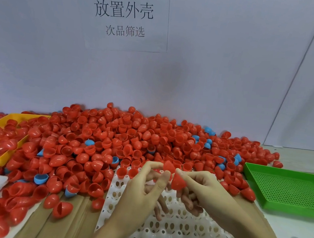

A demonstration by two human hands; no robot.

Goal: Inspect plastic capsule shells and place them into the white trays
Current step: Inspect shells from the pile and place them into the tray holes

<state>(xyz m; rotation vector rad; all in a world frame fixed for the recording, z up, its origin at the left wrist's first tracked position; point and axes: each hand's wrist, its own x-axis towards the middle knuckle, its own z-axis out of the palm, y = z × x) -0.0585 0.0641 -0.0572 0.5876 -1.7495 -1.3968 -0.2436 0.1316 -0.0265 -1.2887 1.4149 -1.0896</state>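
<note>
left hand [145, 184]: pinching a red shell [168, 167] at the fingertips
right hand [205, 192]: gripping another red shell [178, 182]
both shells: held just above the white tray [177, 236]
shell pile [129, 141]: heaped right behind the tray

Heaped red capsule shells [109, 142] behind a white tray [173, 235], two shells [127, 172] seated.

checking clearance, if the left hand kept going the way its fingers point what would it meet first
Probably the red shell pinched at the left hand's fingertips, then the right hand and its own shell close beside. Beyond lies the red pile; depth is unclear.
</note>
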